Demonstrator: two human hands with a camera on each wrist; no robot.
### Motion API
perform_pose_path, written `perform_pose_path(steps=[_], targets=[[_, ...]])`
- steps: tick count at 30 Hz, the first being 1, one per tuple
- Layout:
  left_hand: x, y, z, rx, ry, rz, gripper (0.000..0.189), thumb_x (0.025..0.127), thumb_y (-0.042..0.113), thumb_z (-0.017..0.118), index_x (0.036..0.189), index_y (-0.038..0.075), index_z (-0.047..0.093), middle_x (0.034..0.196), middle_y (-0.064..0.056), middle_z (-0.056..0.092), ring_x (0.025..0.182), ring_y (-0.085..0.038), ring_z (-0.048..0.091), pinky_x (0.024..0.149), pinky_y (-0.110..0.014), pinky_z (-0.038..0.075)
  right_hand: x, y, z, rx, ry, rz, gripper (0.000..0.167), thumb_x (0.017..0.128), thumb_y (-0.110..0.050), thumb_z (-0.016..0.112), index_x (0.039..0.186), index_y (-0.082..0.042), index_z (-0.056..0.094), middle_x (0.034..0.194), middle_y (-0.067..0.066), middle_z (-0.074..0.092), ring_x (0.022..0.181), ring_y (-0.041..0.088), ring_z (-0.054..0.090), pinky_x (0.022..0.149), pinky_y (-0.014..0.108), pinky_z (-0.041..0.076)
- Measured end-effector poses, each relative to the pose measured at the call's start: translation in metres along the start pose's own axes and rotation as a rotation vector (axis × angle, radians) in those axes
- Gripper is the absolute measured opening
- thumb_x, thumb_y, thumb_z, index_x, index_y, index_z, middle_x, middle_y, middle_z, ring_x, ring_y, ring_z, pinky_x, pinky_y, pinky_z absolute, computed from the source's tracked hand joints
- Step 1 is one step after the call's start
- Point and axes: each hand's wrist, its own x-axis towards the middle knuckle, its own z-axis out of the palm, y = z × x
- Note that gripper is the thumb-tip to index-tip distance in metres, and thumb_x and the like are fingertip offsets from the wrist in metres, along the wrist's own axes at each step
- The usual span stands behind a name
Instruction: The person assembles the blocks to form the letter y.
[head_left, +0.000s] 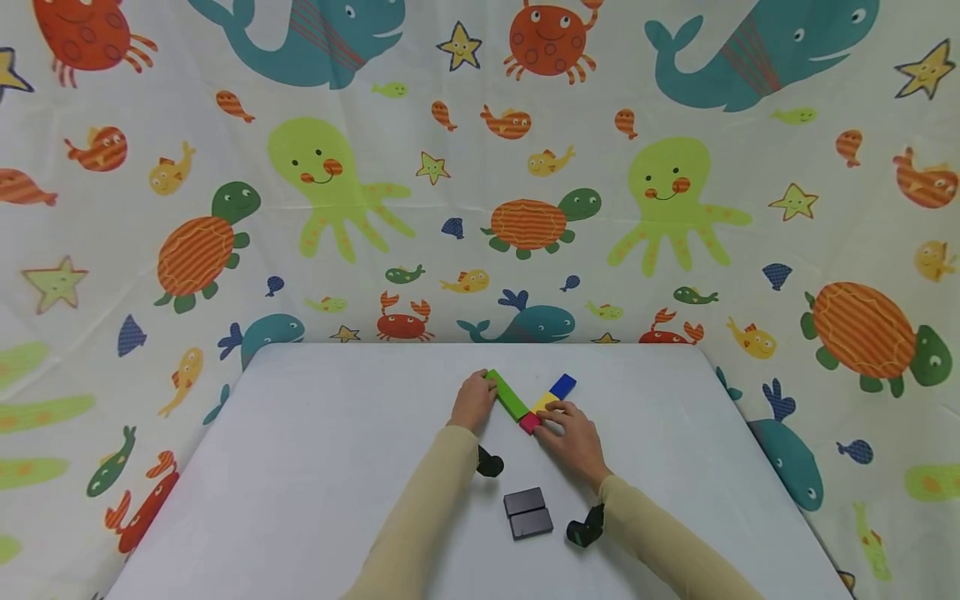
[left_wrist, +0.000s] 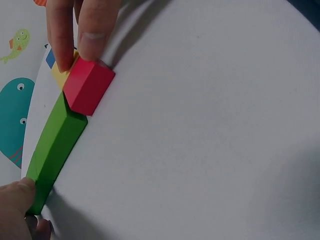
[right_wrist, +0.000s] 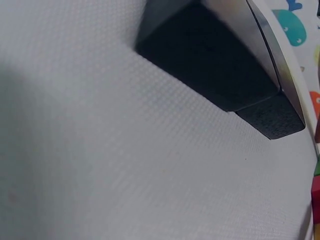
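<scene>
In the head view a green block (head_left: pixel 509 395), a red block (head_left: pixel 529 422), a yellow block (head_left: pixel 545 402) and a blue block (head_left: pixel 564 386) form a V on the white table. My left hand (head_left: pixel 474 400) grips the far end of the long green block, its thumb (left_wrist: pixel 20 194) on the side. The red block's near corner meets the green block's other end. At the point of the V, my right hand (head_left: pixel 576 437) pinches the red block, thumb at its edge, while another finger touches the yellow block. Fingers partly cover the yellow block.
Two dark grey blocks (head_left: pixel 528 512) lie side by side on the table (head_left: pixel 315 467), between the forearms. They loom large in the right wrist view. Black wrist cameras (head_left: pixel 587 527) jut from both sleeves. Behind the table's far edge hangs a curtain (head_left: pixel 420 208) printed with sea animals.
</scene>
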Motion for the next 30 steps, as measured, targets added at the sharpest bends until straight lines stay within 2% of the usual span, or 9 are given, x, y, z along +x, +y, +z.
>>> perform_pose_path(steps=[14,22,30], targets=[[-0.0001,-0.0056,0.0022,-0.004,0.009,0.045,0.023,0.096,0.009,0.061,0.114,-0.003,0.07,0.135,-0.023,0.054,0.124,-0.037,0.052,0.105,-0.045,0.041,0.0001,0.0014,0.0016,-0.014,0.028,-0.043,0.028,0.083,-0.025,0.078,0.107,-0.012,0.076,0.116,0.007,0.064,0.112,0.029,0.059,0.088,0.052,0.047],[-0.0004,-0.0027,-0.0008,-0.029,-0.015,0.021,0.023,0.097,0.008,0.059,0.115,-0.003,0.069,0.137,-0.024,0.052,0.127,-0.038,0.05,0.107,-0.046,0.039,0.0005,0.0018,0.0003,-0.023,0.022,-0.046,0.026,0.084,-0.024,0.077,0.108,-0.012,0.076,0.116,0.007,0.064,0.112,0.03,0.059,0.089,0.051,0.047],[-0.0003,-0.0041,0.0,-0.044,-0.01,0.03,0.024,0.097,0.007,0.059,0.117,-0.004,0.067,0.137,-0.025,0.052,0.128,-0.038,0.049,0.107,-0.047,0.038,0.0005,0.0013,-0.0011,0.002,0.02,-0.047,0.027,0.085,-0.022,0.077,0.109,-0.011,0.076,0.116,0.007,0.064,0.113,0.03,0.059,0.09,0.051,0.047]])
